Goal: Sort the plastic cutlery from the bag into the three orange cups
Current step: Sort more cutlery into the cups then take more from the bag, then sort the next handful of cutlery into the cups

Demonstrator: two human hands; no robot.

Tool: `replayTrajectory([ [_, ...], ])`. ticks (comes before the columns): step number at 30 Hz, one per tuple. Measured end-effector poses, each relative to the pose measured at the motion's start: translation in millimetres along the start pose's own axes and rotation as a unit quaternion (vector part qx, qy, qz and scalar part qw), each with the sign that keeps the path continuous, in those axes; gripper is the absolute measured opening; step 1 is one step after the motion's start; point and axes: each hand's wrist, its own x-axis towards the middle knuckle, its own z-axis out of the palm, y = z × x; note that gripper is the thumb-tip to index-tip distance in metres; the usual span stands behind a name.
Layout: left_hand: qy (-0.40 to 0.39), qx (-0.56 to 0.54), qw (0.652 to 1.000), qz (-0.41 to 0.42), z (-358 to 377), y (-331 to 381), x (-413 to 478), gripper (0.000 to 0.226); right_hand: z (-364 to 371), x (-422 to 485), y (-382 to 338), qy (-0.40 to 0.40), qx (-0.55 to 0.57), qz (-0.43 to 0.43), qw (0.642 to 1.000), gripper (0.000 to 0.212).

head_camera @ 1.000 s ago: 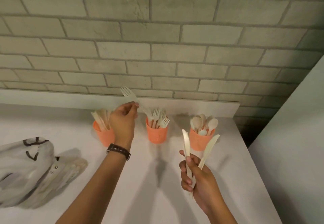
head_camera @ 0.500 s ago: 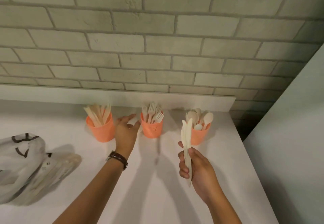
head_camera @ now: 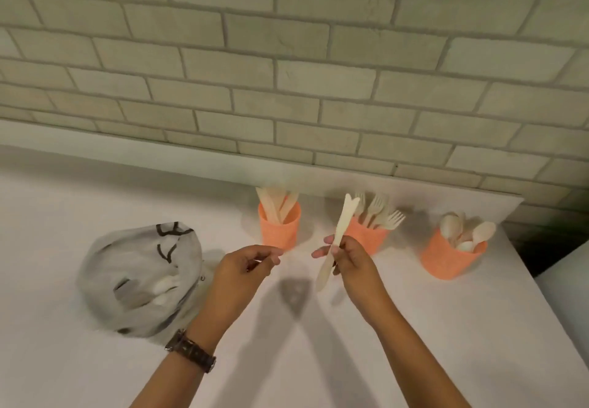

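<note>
The knives (head_camera: 338,241), pale plastic and pressed together so that their number is hard to tell, are standing nearly upright in the right hand (head_camera: 352,267), whose fingers (head_camera: 334,249) are pinching them near the middle; the rounded tips are reaching up in front of the middle cup, and the lower ends are pointing down toward the white table (head_camera: 318,359). The left hand (head_camera: 242,272) is hovering just beside them, its fingers loosely curled with thumb and fingertips drawn close together, and nothing is showing between them. A dark-strapped watch (head_camera: 190,351) is sitting on the left wrist. Behind the hands, three orange cups are standing in a row near the back edge of the table: the left cup (head_camera: 279,228) is holding upright knives, the middle cup (head_camera: 366,237) is holding forks (head_camera: 381,213) with their tines up, and the right cup (head_camera: 452,259) is holding spoons (head_camera: 467,232) with their bowls up. To the left of the hands, the grey bag (head_camera: 140,280) with dark markings is lying slumped on the table, and a few pale pieces of cutlery are showing inside its opening, too blurred to sort by kind. A light brick wall (head_camera: 287,72) is rising behind the table, and a pale surface (head_camera: 567,286) is cutting in at the right edge.
</note>
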Motion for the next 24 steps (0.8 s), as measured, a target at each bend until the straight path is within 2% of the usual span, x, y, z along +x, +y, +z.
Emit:
replayTrajectory([
  [6,0.011,0.03,0.998,0.048,-108,-3,22,0.022,77,79,-43,0.161,-0.048,-0.095,0.981,0.014],
  [8,0.023,0.041,0.997,0.064,-135,-5,26,0.02,93,99,-44,0.204,-0.127,-0.11,0.964,0.015],
  [10,0.039,0.069,0.992,0.095,-162,-7,24,0.023,106,117,-27,0.212,-0.206,-0.074,0.952,0.013],
  [12,0.069,0.135,0.978,0.144,-187,-12,26,0.026,115,126,-8,0.184,-0.24,0.016,0.953,0.016],
  [14,0.099,0.214,0.957,0.171,-211,-23,30,0.031,121,121,-1,0.19,-0.252,0.076,0.946,0.037],
  [16,0.104,0.273,0.945,0.146,-228,-34,33,0.034,132,103,-8,0.24,-0.271,0.053,0.931,0.051],
  [17,0.09,0.294,0.944,0.121,-234,-40,34,0.033,140,89,-15,0.254,-0.27,0.026,0.928,0.049],
  [19,0.043,0.321,0.943,0.07,-239,-49,34,0.035,164,55,-22,0.237,-0.242,-0.036,0.94,0.033],
  [21,0.003,0.344,0.938,0.043,-240,-53,31,0.033,195,21,-27,0.187,-0.206,-0.075,0.958,0.02],
  [23,-0.015,0.355,0.934,0.019,-241,-56,27,0.024,227,-3,-28,0.12,-0.179,-0.061,0.975,0.021],
  [24,-0.027,0.349,0.937,0.006,-242,-58,26,0.027,240,-9,-26,0.093,-0.171,-0.041,0.98,0.021],
])
